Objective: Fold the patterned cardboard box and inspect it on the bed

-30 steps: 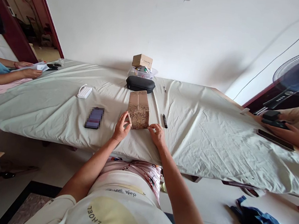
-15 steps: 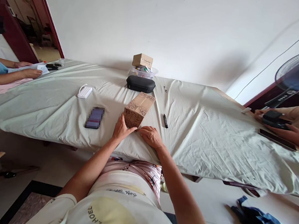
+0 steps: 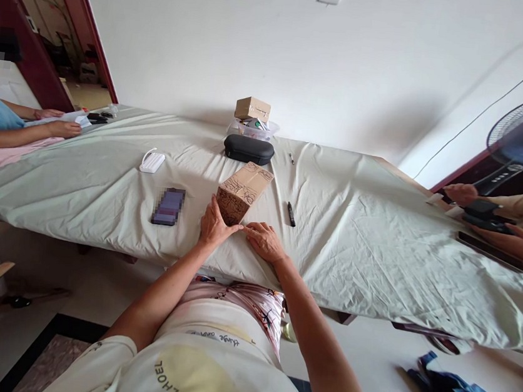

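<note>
A brown cardboard box [image 3: 246, 186] with dark line drawings on its top and near face lies slantwise in front of me. My left hand [image 3: 214, 227] grips its near end, fingers up along the left side and thumb stretched across below the near face. Just right of that thumb, my right hand [image 3: 264, 241] lies palm down on the cloth with its fingers extended, their tips close to the thumb tip and the box's lower corner. Whether those fingertips touch the box I cannot tell. A black marker [image 3: 291, 214] lies to the right of the box.
Behind the box are a black zip case [image 3: 248, 149] and a plastic tub [image 3: 273, 130] with a small carton [image 3: 253, 108] on top. Leftward lie a phone [image 3: 168, 206] and a white power bank [image 3: 152, 161]. People sit at both ends of the cloth-covered table [image 3: 358, 257].
The view has shifted slightly. My hands and the box keep nearly the same places. The person at the right has raised one hand off the black device.
</note>
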A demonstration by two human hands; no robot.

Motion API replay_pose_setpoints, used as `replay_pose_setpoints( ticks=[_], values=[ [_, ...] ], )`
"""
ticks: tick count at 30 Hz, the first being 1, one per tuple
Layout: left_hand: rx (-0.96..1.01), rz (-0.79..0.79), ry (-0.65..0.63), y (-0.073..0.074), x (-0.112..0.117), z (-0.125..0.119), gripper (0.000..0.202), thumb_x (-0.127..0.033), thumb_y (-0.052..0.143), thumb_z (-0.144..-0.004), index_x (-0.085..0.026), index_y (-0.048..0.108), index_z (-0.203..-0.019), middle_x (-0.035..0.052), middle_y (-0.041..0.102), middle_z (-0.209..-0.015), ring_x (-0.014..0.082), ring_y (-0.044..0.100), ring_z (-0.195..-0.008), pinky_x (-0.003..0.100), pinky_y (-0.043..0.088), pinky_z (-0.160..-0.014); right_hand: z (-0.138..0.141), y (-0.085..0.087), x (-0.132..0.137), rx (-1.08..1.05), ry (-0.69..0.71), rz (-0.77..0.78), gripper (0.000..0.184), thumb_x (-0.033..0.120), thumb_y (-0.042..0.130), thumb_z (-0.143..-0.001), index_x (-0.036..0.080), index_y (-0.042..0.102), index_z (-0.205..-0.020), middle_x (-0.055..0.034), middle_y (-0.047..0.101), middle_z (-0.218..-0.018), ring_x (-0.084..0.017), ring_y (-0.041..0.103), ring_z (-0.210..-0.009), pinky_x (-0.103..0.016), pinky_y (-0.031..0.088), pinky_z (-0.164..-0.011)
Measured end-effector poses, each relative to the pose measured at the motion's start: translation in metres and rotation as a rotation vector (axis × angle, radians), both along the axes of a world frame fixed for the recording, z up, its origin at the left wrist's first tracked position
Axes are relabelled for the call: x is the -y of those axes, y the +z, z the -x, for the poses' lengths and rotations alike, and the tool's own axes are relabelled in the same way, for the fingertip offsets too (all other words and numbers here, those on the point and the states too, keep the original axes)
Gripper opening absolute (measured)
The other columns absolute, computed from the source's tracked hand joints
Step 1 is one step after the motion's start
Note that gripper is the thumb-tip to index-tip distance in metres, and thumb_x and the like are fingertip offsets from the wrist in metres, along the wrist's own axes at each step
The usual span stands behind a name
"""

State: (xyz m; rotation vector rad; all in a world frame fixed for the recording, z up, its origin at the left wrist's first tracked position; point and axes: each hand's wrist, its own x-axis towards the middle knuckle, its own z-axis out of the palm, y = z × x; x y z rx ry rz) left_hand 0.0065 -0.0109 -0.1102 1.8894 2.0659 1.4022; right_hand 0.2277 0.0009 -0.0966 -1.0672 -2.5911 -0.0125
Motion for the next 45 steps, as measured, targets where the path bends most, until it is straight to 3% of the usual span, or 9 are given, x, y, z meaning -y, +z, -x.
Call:
replay_pose_setpoints(
  ticks=[6,10,13,19,26,33,37,40,45],
  values=[
    [0.097,-0.044,-0.037,-0.012,-0.007,0.001,0.135,-0.056,0.090,-0.073,-0.005,0.009,-0.168,0.0364,0.050,-0.152,0.0499,0.059,-0.138,0.058,0.052,-0.111,0.002,-0.003,-0.001,-0.131,0.022,-0.013,0.050,0.026,0.050,-0.104,0.031,0.061,-0.153,-0.0123,0.070,-0.135,-0.029,0.065,-0.120,-0.048,0.053,-0.106],
    [0.105,-0.045,-0.118,-0.016,-0.009,0.004,0.135,-0.055,0.091,-0.071,-0.005,0.011,-0.167,0.0371,0.046,-0.157,0.0496,0.054,-0.145,0.057,0.051,-0.115,0.003,-0.003,0.003,-0.370,-0.101,-0.195,0.055,0.032,0.050,-0.105,0.026,0.052,-0.159,-0.0149,0.056,-0.156,-0.031,0.056,-0.141,-0.053,0.048,-0.118],
    [0.090,-0.062,-0.202,-0.017,-0.009,0.005,0.136,-0.056,0.092,-0.069,-0.004,0.013,-0.167,0.0370,0.046,-0.158,0.0504,0.052,-0.147,0.057,0.051,-0.115,0.002,-0.002,0.004,-0.394,-0.170,-0.297,0.051,0.033,0.052,-0.104,0.028,0.057,-0.154,-0.0142,0.048,-0.165,-0.035,0.047,-0.152,-0.059,0.042,-0.123],
    [0.110,-0.078,-0.308,-0.017,-0.006,0.007,0.134,-0.037,0.093,-0.066,-0.010,0.012,-0.168,0.0315,0.046,-0.160,0.0475,0.054,-0.145,0.055,0.054,-0.115,-0.005,-0.002,0.000,-0.424,-0.246,-0.292,0.052,0.028,0.053,-0.102,0.031,0.057,-0.154,-0.0118,0.042,-0.170,-0.038,0.037,-0.159,-0.066,0.036,-0.126],
    [0.163,-0.056,-0.510,-0.011,-0.004,0.015,0.133,-0.029,0.090,-0.064,-0.014,0.010,-0.170,0.0261,0.042,-0.165,0.0443,0.048,-0.151,0.054,0.049,-0.122,-0.033,-0.011,-0.017,-0.750,-0.442,-0.315,0.063,0.034,0.051,-0.102,0.026,0.042,-0.163,-0.0169,0.035,-0.172,-0.036,0.032,-0.163,-0.065,0.035,-0.128],
    [0.291,-0.021,-0.619,-0.019,-0.010,0.021,0.133,-0.032,0.088,-0.067,-0.019,0.007,-0.172,0.0220,0.036,-0.170,0.0407,0.044,-0.155,0.055,0.044,-0.126,-0.039,-0.024,-0.026,-0.952,-0.411,-0.065,0.094,0.033,0.060,-0.092,0.023,0.012,-0.172,-0.0179,0.066,-0.144,-0.032,0.066,-0.132,-0.058,0.054,-0.112],
    [0.342,-0.002,-0.637,-0.024,-0.015,0.022,0.128,-0.033,0.085,-0.072,-0.021,0.007,-0.173,0.0199,0.031,-0.174,0.0398,0.037,-0.160,0.056,0.039,-0.130,-0.038,-0.027,-0.028,-0.978,-0.449,-0.031,0.093,0.035,0.062,-0.088,0.024,0.020,-0.170,-0.0146,0.073,-0.130,-0.030,0.071,-0.116,-0.055,0.059,-0.103],
    [0.347,-0.040,-0.622,-0.023,-0.017,0.023,0.110,-0.037,0.077,-0.081,-0.023,0.017,-0.172,0.0165,0.032,-0.174,0.0383,0.035,-0.161,0.056,0.039,-0.129,-0.038,-0.026,-0.029,-0.970,-0.489,-0.007,0.085,0.039,0.062,-0.088,0.025,0.032,-0.166,-0.0117,0.073,-0.121,-0.028,0.071,-0.104,-0.051,0.061,-0.094],
    [0.401,-0.129,-0.583,-0.018,-0.014,0.024,0.075,-0.050,0.060,-0.098,-0.022,0.037,-0.164,0.0152,0.050,-0.162,0.0324,0.051,-0.151,0.050,0.046,-0.124,-0.036,-0.020,-0.024,-1.044,-0.434,-0.083,0.073,0.046,0.063,-0.092,0.025,0.043,-0.159,-0.0085,0.072,-0.114,-0.023,0.070,-0.095,-0.045,0.060,-0.091]
  ],
)
